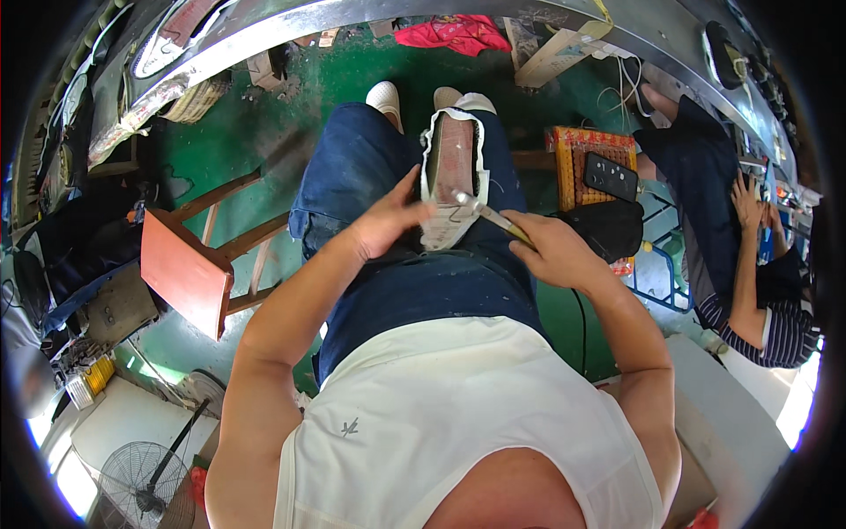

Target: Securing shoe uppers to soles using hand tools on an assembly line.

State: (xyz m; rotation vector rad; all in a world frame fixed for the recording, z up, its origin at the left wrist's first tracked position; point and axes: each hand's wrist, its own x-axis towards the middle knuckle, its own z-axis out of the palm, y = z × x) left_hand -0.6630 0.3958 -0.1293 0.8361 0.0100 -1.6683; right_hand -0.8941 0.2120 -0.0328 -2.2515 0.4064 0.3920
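Note:
On my lap lies a shoe upper stretched over a last, its reddish-brown sole side (454,150) facing up and white edges folded around it. The pale, wrinkled end of the upper (445,231) points toward my waist. My left hand (394,214) is at its left side, thumb and fingers apart, fingertips overlapping the edge; whether they press on it I cannot tell. My right hand (557,249) is closed around the yellowish handle of a slim tool (486,214). The tool's pale, metal-looking head reaches over the sole; its exact kind is unclear.
To the left stands a reddish-brown wooden stool (187,269). At the right, a phone (610,176) and black pouch (604,229) lie on a beaded seat (573,163). A co-worker (714,220) sits farther right. A metal-edged workbench (352,26) curves ahead; a fan (145,485) stands lower left.

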